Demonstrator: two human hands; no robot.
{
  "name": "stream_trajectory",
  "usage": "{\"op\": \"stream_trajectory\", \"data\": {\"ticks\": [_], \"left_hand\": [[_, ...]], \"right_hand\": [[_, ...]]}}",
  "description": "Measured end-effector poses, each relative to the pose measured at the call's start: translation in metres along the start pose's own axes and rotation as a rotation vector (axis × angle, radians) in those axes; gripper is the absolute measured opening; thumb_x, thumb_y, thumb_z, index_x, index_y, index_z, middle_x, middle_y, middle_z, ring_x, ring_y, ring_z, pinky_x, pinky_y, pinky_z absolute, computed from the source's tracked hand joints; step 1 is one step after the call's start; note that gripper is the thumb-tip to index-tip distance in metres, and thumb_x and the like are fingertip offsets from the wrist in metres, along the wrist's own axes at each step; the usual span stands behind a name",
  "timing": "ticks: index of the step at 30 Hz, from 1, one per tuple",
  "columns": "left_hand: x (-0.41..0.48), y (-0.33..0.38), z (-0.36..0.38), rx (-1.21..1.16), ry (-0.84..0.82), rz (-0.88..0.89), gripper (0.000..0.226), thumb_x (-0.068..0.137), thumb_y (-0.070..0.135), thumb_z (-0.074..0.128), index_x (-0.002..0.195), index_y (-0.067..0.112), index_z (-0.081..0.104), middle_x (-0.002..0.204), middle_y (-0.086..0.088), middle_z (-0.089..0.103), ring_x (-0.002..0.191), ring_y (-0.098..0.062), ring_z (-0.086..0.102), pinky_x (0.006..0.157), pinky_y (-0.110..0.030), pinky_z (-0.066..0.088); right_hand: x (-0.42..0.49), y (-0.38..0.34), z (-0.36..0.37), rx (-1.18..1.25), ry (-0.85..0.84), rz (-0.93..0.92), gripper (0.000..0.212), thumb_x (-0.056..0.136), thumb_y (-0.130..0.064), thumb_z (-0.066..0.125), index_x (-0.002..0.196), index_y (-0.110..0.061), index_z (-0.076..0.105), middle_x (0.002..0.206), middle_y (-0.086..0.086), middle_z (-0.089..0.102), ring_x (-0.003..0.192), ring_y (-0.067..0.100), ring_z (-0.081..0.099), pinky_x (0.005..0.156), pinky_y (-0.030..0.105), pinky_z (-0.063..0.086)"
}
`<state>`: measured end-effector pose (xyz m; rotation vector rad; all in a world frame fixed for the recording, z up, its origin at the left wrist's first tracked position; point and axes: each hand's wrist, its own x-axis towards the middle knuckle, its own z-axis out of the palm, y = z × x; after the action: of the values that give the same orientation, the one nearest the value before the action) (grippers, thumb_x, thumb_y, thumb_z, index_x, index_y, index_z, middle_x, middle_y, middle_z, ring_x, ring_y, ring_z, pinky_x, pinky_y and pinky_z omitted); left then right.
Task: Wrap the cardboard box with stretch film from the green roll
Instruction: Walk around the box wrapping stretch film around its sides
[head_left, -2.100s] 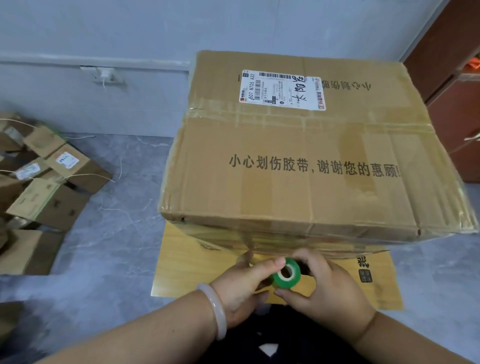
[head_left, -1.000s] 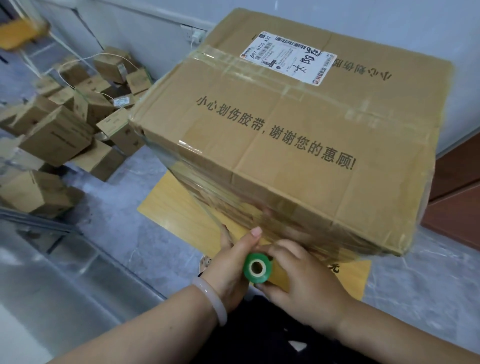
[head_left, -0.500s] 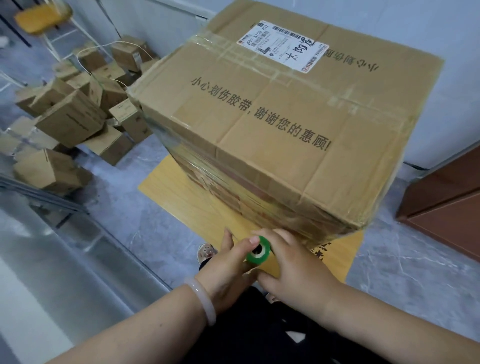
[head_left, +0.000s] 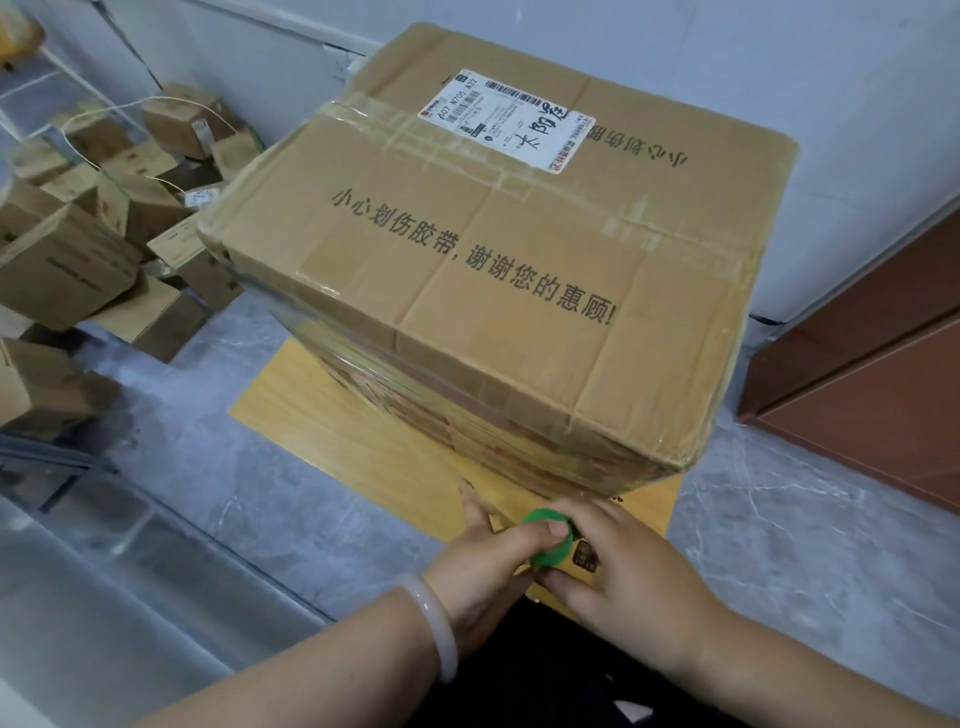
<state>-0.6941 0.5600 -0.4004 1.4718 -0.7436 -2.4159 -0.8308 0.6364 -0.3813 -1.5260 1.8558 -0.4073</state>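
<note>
**Now both hands hold the green roll under the box's near corner**

Here the cardboard box (head_left: 493, 291) stands on a yellow wooden board (head_left: 322, 415), which lies on the grey floor (head_left: 234, 519). The box is big and covers most of the board. Its top carries a line of black printed characters and, at the far side, a white shipping label (head_left: 506, 124). Glossy layers of stretch film (head_left: 441, 395) cover the near side of the box.

The green roll (head_left: 551, 555) is low in the view, just beside the near bottom corner of the box and above the near edge of the board. The left hand (head_left: 483, 566) grasps it from the left, with the thumb lying across the end of the roll. The right hand (head_left: 628, 566) grasps it from the right, with the fingers curled around it. On the left wrist there is a pale bracelet (head_left: 436, 629).

At the far left many small cardboard boxes (head_left: 78, 260) lie in a heap on the floor, near the white wall. At the right stands a brown cabinet (head_left: 883, 389).
</note>
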Motion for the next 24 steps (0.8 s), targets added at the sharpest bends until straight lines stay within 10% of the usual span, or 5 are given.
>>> {"op": "stream_trajectory", "data": {"ticks": [9, 17, 24], "left_hand": [[0.012, -0.023, 0.023, 0.038, 0.096, 0.123, 0.172, 0.033, 0.043, 0.099, 0.147, 0.05, -0.029, 0.147, -0.007, 0.049, 0.131, -0.023, 0.052, 0.116, -0.045, 0.037], [0.009, -0.035, 0.069, 0.109, 0.396, 0.208, 0.146, 0.041, 0.064, 0.072, 0.15, 0.05, -0.024, 0.145, 0.004, 0.037, 0.149, -0.023, 0.028, 0.125, -0.047, 0.016], [0.013, -0.046, 0.071, -0.007, 0.442, 0.218, 0.134, 0.048, 0.059, 0.079, 0.142, 0.068, -0.015, 0.149, -0.006, 0.047, 0.135, -0.031, 0.047, 0.11, -0.056, 0.041]], "right_hand": [[-0.009, 0.022, -0.013, 0.066, -0.022, 0.041, 0.05, 0.08, -0.05, 0.063, 0.122, -0.04, 0.039, 0.116, -0.022, 0.053, 0.106, 0.002, 0.056, 0.086, 0.024, 0.047], [-0.013, 0.058, -0.021, 0.207, -0.048, 0.009, 0.054, 0.078, -0.048, 0.066, 0.126, -0.039, 0.044, 0.12, -0.021, 0.058, 0.112, -0.002, 0.055, 0.09, 0.028, 0.05], [-0.01, 0.067, -0.025, 0.202, -0.076, -0.075, 0.05, 0.078, -0.05, 0.065, 0.123, -0.041, 0.044, 0.119, -0.018, 0.058, 0.112, 0.0, 0.054, 0.091, 0.03, 0.05]]}}
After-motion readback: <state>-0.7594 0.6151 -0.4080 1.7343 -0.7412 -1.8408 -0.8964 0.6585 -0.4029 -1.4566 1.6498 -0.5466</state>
